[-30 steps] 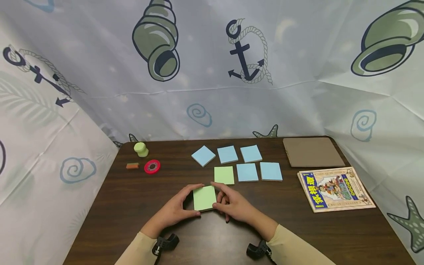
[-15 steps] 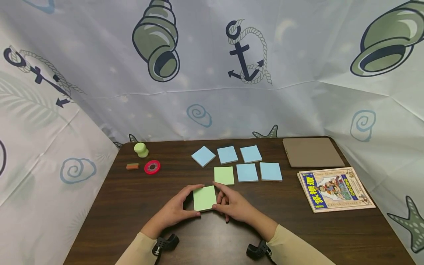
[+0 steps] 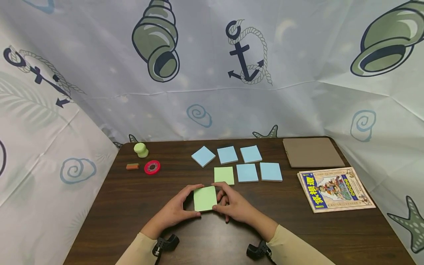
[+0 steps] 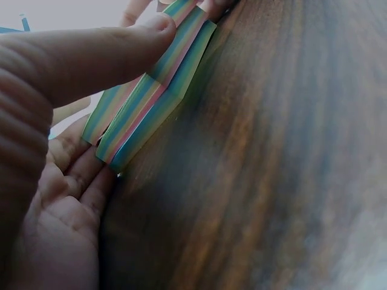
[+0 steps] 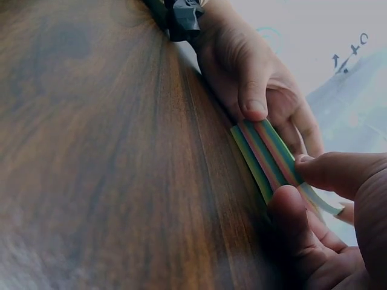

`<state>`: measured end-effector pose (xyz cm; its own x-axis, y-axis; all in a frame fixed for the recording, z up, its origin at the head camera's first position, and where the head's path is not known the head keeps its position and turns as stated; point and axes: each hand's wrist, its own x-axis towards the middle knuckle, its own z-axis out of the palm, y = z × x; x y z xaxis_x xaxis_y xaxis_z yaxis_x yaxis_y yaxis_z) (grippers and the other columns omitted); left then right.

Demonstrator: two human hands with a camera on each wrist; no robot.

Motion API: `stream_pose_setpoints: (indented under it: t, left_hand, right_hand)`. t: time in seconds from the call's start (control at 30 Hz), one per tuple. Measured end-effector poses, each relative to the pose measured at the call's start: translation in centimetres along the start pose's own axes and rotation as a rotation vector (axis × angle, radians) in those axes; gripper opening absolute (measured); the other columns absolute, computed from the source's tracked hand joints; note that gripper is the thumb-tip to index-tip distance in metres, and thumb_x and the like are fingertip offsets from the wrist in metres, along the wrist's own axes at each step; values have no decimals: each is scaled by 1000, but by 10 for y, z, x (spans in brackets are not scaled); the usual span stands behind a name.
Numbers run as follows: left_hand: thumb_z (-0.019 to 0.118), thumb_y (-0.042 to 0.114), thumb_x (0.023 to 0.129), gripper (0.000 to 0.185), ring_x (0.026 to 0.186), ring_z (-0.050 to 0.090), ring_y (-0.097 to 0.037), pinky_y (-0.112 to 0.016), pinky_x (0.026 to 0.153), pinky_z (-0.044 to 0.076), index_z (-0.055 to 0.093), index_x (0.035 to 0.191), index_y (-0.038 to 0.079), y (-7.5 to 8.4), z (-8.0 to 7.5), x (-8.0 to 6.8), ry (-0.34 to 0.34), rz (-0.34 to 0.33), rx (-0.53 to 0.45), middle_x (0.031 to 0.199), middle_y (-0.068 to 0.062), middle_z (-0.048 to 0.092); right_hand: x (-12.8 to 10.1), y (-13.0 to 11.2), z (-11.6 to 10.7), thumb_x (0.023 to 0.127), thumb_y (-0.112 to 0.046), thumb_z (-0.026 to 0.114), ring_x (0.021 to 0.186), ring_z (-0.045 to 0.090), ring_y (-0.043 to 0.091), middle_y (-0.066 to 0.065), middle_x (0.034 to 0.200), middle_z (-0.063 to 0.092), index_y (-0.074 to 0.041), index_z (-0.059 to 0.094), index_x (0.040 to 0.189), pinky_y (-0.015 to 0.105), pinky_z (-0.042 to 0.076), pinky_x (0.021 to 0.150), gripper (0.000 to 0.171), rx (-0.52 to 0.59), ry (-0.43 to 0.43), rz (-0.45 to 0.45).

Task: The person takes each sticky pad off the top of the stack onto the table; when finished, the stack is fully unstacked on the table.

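A pad of sticky notes with a green top sheet (image 3: 205,198) lies on the dark wooden table (image 3: 126,206) near its front edge. My left hand (image 3: 176,208) grips the pad's left side and my right hand (image 3: 233,205) grips its right side. The left wrist view shows the pad's striped multicolour edge (image 4: 151,90) with my thumb on top. In the right wrist view the same striped edge (image 5: 266,158) is pinched between my right thumb and fingers. A single green note (image 3: 224,175) lies just beyond the pad. Several blue notes (image 3: 247,172) lie in two rows behind it.
A red tape roll (image 3: 152,166), a small orange block (image 3: 132,166) and a green knob-shaped object (image 3: 141,149) sit at the back left. A brown board (image 3: 312,152) and a colourful booklet (image 3: 335,188) lie at the right. Patterned cloth walls surround the table.
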<state>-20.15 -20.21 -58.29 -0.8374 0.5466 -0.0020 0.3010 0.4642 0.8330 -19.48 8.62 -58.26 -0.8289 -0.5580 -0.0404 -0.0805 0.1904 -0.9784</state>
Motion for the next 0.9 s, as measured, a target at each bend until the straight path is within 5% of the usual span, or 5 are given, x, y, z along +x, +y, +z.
stream_pose_setpoints:
  t: [0.43, 0.67, 0.9]
  left_hand:
    - [95, 29, 87, 96, 155, 44, -18, -52, 126, 38, 42, 167, 26, 1, -1, 0, -4, -19, -3, 165, 10, 48]
    - [94, 34, 88, 96, 154, 46, -18, -52, 126, 38, 42, 167, 25, 1, -2, 1, -7, -8, 11, 165, 10, 48]
    - [94, 35, 87, 92, 152, 48, -15, -49, 125, 40, 44, 165, 33, -2, 1, 0, 8, 18, 67, 163, 14, 49]
  right_hand:
    - [-2, 1, -1, 101, -10, 78, 57, 57, 8, 18, 118, 54, -15, 41, 152, 32, 53, 45, 64, 18, 22, -73]
    - [-2, 4, -2, 103, -6, 74, 56, 53, 8, 15, 82, 59, -7, 47, 130, 23, 47, 52, 39, 20, 82, -147]
    - [-9, 1, -4, 104, -13, 75, 87, 60, 14, 12, 107, 64, -8, 55, 124, 22, 49, 69, 28, -27, 184, -158]
